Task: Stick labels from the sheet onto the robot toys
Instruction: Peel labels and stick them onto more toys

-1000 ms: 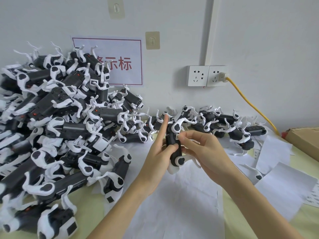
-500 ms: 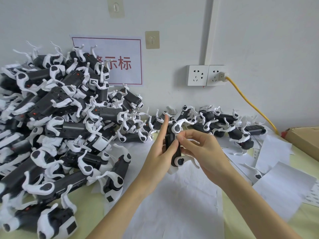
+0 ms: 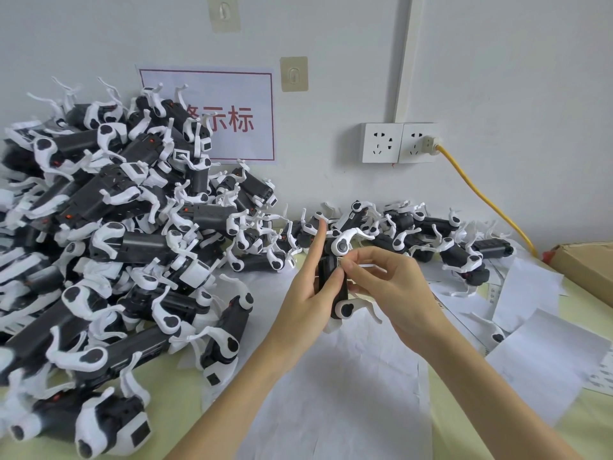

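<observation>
A black-and-white robot toy (image 3: 340, 293) stands upright above the table's middle, held between both hands. My left hand (image 3: 306, 297) grips its black body from the left, thumb on the front and index finger pointing straight up. My right hand (image 3: 388, 287) pinches a small white label (image 3: 339, 261) against the upper part of the body, just under the toy's white leg joint. A label sheet (image 3: 494, 292) lies flat at the right, partly under loose papers.
A big heap of robot toys (image 3: 109, 234) fills the left side against the wall. A smaller row of toys (image 3: 431, 240) lies behind my hands. White backing papers (image 3: 331, 393) cover the table. A cardboard box (image 3: 587, 270) and yellow cable (image 3: 481, 194) sit at right.
My right fingers have slid slightly left onto the label at the toy's upper body. The left thumb has moved up the front. The toy stays in place.
</observation>
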A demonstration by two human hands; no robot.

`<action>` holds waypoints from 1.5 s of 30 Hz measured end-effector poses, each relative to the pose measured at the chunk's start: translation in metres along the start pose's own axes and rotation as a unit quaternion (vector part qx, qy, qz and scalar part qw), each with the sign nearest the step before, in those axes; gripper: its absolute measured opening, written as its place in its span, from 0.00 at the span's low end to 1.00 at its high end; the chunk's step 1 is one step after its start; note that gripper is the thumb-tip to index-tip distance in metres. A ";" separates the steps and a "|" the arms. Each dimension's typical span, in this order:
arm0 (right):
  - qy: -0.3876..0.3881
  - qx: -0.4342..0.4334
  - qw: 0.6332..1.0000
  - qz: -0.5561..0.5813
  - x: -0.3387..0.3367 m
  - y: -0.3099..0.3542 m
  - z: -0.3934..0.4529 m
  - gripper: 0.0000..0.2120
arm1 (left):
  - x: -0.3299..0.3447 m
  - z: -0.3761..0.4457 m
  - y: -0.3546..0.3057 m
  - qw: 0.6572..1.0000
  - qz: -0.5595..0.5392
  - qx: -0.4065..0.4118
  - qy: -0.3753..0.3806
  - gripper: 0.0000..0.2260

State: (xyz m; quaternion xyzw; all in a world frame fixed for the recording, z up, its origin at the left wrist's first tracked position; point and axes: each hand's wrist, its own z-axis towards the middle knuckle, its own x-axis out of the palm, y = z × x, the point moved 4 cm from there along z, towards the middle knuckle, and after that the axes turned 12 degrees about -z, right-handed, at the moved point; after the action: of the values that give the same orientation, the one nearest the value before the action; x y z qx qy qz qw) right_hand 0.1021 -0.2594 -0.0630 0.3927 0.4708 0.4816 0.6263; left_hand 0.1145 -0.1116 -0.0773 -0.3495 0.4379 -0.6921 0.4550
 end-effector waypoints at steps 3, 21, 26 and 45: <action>-0.007 -0.012 1.000 0.007 0.000 -0.001 0.001 0.03 | 0.000 0.000 0.001 1.000 0.018 0.006 0.002 0.30; 0.004 0.006 1.000 -0.003 0.000 0.000 -0.001 0.08 | -0.001 0.000 0.002 0.999 -0.037 -0.027 -0.006 0.31; -0.002 0.013 1.000 0.005 0.001 -0.001 -0.001 0.07 | -0.001 0.000 0.003 0.999 -0.017 -0.031 -0.006 0.32; -0.011 0.006 1.000 0.004 0.006 0.001 -0.004 0.04 | 0.002 -0.005 -0.007 0.998 0.041 0.019 -0.043 0.28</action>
State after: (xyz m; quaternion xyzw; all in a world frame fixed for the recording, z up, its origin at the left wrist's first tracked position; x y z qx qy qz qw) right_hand 0.0988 -0.2531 -0.0648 0.4036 0.4652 0.4767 0.6273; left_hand 0.1074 -0.1108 -0.0722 -0.3519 0.4189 -0.6652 0.5082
